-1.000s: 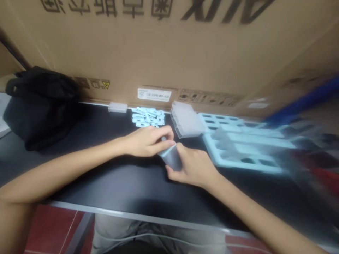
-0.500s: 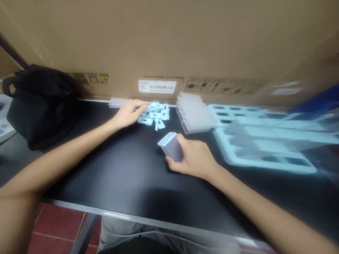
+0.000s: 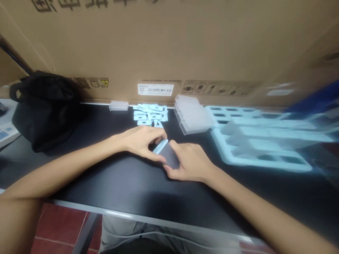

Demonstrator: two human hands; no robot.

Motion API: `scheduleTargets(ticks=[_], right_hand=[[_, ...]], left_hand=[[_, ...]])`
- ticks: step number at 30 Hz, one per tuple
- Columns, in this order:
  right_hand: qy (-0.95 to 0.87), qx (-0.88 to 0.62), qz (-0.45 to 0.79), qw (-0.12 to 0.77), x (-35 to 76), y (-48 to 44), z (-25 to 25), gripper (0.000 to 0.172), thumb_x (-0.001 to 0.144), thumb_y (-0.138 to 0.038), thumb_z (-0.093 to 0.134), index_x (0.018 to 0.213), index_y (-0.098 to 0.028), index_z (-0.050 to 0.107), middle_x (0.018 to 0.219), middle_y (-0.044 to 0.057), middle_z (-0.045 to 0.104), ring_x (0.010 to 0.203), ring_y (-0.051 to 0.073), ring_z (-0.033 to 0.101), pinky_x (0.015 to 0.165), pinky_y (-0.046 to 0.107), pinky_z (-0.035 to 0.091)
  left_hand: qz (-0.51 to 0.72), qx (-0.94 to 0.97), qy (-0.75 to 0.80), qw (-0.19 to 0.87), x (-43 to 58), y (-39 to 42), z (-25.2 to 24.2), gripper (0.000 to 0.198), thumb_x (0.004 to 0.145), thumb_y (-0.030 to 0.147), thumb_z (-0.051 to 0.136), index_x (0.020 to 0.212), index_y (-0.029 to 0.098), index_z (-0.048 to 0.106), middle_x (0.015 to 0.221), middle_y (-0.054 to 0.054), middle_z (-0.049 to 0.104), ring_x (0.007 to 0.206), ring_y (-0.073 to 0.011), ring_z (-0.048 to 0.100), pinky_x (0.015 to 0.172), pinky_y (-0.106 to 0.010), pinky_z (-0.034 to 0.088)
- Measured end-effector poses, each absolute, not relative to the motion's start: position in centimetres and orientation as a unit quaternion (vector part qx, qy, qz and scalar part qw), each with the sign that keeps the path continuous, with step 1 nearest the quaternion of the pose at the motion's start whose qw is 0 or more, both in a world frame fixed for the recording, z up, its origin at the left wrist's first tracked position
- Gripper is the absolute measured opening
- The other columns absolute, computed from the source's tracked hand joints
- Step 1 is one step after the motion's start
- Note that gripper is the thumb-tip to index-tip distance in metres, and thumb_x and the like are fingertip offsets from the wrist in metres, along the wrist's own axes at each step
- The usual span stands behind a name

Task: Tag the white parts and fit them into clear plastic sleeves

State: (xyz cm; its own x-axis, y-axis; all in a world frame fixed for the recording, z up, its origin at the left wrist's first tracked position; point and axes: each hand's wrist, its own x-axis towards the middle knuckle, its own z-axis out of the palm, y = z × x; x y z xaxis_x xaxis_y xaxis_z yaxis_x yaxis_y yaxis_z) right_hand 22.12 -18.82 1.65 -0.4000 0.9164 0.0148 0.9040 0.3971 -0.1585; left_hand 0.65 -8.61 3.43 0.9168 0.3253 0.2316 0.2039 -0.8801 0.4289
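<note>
My right hand (image 3: 189, 162) grips a small translucent plastic box (image 3: 168, 154) tilted on the black table (image 3: 127, 183). My left hand (image 3: 141, 141) is closed at the box's open end, fingers pinched against its rim; whatever small piece it holds is hidden. Behind the hands lies a pile of small light-blue flat parts (image 3: 150, 114).
A stack of clear plastic boxes (image 3: 192, 114) and a single small clear box (image 3: 118, 105) sit by the cardboard wall (image 3: 169, 46). Light-blue moulded trays (image 3: 265, 141) lie at the right. A black bag (image 3: 43, 106) rests at the left. The table's front edge (image 3: 132, 216) is near me.
My left hand came back from the pile of blue parts to the mouth of the box. My right hand kept hold of the box, nearly still.
</note>
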Motion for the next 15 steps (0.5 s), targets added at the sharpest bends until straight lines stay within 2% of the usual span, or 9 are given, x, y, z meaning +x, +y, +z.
scheduleTargets(ticks=[3,6,11,15], right_hand=[[-0.849,-0.522,0.068,0.045,21.8,-18.9,1.7,0.049,0.078,-0.062,0.054,0.101,-0.019,0.056,0.091,0.011,0.076,0.078,0.029,0.071,0.064,0.033,0.035],[-0.862,-0.500,0.076,0.035,21.6,-19.0,1.8,0.053,0.078,-0.062,0.054,0.106,-0.017,0.058,0.093,0.011,0.077,0.082,0.031,0.072,0.066,0.034,0.036],[-0.864,-0.497,0.081,0.019,21.3,-19.1,2.2,0.057,0.083,-0.063,0.052,0.114,-0.015,0.058,0.095,0.012,0.077,0.083,0.030,0.073,0.066,0.034,0.035],[-0.865,-0.496,0.076,0.006,21.2,-19.0,2.5,0.056,0.086,-0.063,0.052,0.114,-0.015,0.059,0.095,0.012,0.077,0.081,0.029,0.072,0.064,0.033,0.033]], left_hand=[[0.145,0.940,0.103,0.290,0.2,-8.0,3.5,0.058,0.069,0.061,0.086,0.099,0.021,0.058,0.080,0.001,0.063,0.067,-0.0129,0.056,0.062,-0.025,0.045],[0.139,0.927,0.073,0.340,0.2,-7.8,3.4,0.059,0.061,0.055,0.092,0.092,0.021,0.055,0.077,0.003,0.058,0.065,-0.0113,0.052,0.061,-0.025,0.043],[0.143,0.920,0.065,0.358,0.3,-7.5,3.0,0.058,0.057,0.052,0.093,0.089,0.021,0.055,0.073,0.004,0.054,0.062,-0.0105,0.047,0.060,-0.025,0.041],[0.141,0.910,0.058,0.386,0.3,-7.1,2.7,0.057,0.059,0.048,0.094,0.091,0.021,0.056,0.072,0.004,0.054,0.061,-0.0107,0.048,0.058,-0.025,0.043]])
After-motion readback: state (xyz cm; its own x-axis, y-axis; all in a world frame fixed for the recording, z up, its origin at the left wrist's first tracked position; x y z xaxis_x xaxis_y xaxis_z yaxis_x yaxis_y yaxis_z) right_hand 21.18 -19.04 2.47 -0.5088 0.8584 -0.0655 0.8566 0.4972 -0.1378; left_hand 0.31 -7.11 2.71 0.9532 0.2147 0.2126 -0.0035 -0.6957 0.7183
